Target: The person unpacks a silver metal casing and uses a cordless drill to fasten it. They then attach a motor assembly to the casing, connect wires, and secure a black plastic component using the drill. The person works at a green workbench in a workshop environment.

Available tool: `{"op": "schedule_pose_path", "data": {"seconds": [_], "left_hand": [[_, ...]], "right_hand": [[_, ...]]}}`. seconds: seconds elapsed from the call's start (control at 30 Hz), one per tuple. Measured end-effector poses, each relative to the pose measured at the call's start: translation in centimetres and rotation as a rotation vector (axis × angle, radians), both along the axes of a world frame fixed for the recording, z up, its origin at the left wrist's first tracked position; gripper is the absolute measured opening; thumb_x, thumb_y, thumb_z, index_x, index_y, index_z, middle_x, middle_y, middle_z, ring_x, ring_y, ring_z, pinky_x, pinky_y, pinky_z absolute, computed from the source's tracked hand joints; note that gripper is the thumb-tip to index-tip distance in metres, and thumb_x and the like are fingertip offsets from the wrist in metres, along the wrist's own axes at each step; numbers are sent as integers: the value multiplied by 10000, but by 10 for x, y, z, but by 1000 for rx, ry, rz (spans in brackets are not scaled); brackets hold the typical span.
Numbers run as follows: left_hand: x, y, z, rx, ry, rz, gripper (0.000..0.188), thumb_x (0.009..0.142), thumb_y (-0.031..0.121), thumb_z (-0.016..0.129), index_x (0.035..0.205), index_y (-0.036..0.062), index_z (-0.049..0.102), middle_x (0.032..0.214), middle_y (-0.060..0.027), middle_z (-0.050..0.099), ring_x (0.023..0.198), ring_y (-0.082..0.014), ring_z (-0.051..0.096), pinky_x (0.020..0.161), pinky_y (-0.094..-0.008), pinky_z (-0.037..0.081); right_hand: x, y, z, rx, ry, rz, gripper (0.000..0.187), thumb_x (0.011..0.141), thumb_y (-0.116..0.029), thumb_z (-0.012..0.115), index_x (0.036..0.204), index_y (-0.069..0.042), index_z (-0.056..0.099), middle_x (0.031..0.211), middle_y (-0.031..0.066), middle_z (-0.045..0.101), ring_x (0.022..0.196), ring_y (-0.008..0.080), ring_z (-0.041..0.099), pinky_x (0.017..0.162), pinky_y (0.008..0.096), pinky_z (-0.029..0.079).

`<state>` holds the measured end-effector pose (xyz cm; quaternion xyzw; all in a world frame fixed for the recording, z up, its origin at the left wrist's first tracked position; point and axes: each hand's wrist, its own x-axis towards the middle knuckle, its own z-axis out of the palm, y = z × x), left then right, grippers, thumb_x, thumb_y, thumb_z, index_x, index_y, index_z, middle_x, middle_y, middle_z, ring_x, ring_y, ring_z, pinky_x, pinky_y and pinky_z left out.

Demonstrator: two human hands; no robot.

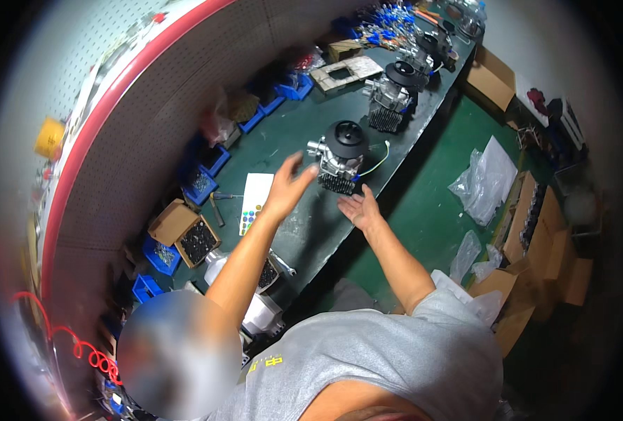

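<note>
On the green bench mat a metal motor-like unit (341,166) stands upright, with a round black fan wheel on top, black fins at its base and a thin pale wire curving off its right side. My left hand (290,188) is just left of this unit, thumb and fingers spread, nothing in it; whether the thumb touches the housing I cannot tell. Below the unit, by the bench's edge, my right hand (359,209) lies palm up with its fingers stretched out and empty. A white sheet with coloured round stickers (257,200) lies beside my left forearm.
Farther along the bench stands a similar unit (393,95), with others behind it. Blue bins (199,184) and a carton of black parts (198,241) line the left side, near a screwdriver (226,196). Cardboard boxes (490,77) and plastic bags (481,186) are on the right-hand floor.
</note>
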<state>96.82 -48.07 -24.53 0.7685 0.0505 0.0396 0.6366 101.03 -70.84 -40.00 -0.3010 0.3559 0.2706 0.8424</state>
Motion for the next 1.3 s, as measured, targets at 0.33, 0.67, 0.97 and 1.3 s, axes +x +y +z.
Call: {"op": "schedule_pose_path", "data": {"seconds": [0.33, 0.67, 0.97, 1.3], "left_hand": [[88, -65, -33, 15, -41, -120, 573, 925, 146, 705, 1427, -13, 477, 1241, -117, 648, 1145, -200, 615, 1021, -349, 487], [-72, -80, -16, 341, -24, -269, 696, 860, 182, 773, 1471, 50, 467, 1396, -197, 520, 1323, -361, 505, 1122, -428, 405], [-142, -34, -25, -119, 290, 502, 397, 942, 252, 754, 1187, -50, 676, 885, -24, 664, 804, -80, 582, 705, -248, 490], [-346, 58, -14, -445, 8, 995, 176, 945, 119, 701, 1042, -1, 617, 775, -12, 647, 654, -55, 575, 535, -232, 450]], "right_hand": [[50, -20, -7, 333, -33, 211, 982, 850, -842, 518, 1448, -63, 494, 1431, 204, 534, 1295, 446, 548, 1100, 568, 475], [4, -40, -16, 243, -204, 366, 610, 938, -604, 577, 1245, -90, 691, 1201, 96, 727, 1093, 289, 681, 1009, 448, 518], [-15, 2, 55, 83, -658, 618, 855, 825, -320, 752, 1523, -29, 355, 1434, 133, 541, 1235, 291, 584, 1058, 430, 481], [-167, 169, 131, -216, -853, 977, 1087, 782, -81, 831, 1635, -39, 159, 1434, 254, 515, 1236, 306, 593, 1036, 392, 498]]}}
